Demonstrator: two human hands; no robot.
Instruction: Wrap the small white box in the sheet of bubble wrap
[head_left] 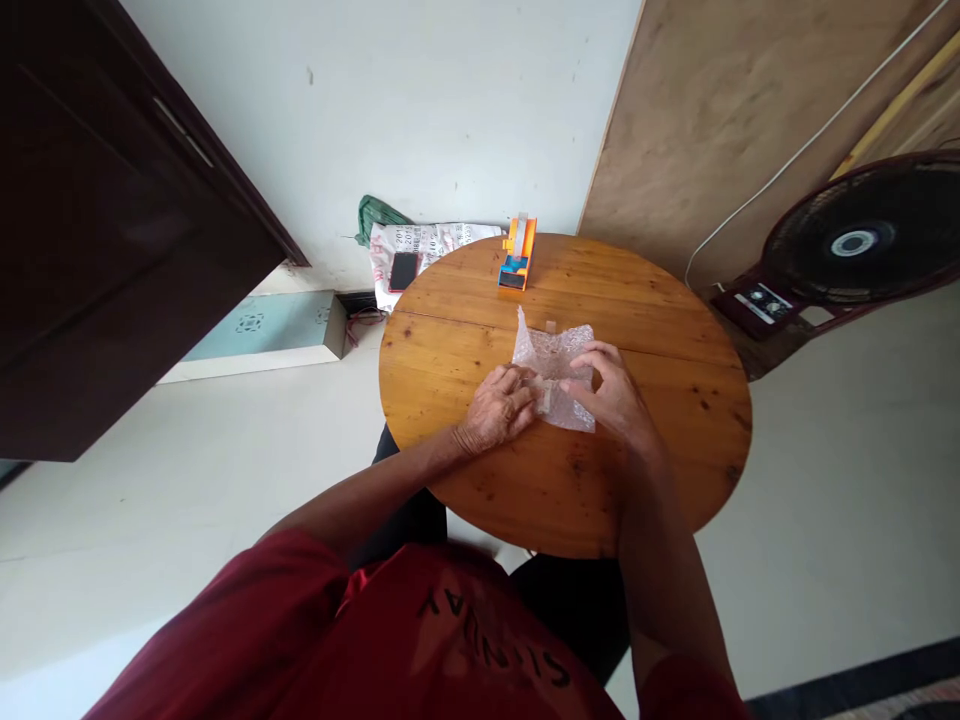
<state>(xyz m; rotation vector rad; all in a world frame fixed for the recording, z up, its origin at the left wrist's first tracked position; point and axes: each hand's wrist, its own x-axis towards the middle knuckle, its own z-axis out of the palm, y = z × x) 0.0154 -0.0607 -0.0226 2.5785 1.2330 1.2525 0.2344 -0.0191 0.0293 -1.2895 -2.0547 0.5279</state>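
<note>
A sheet of clear bubble wrap (559,345) lies crumpled on the round wooden table (450,350), with one corner sticking up at its back left. Along its left edge my left hand (499,405) has its fingers bent together, pressed on the wrap beside a small pale piece (544,398) that I cannot make out clearly. Over the right side of the wrap is my right hand (607,390), thumb and fingers apart, the thumb tip touching the plastic near the middle.
An orange and blue tape dispenser (517,255) stands at the table's back edge. Behind the table's left edge, a dark phone (404,271) rests on a printed white bag (450,236) near a green bag (379,215). A black fan (855,243) is at the right.
</note>
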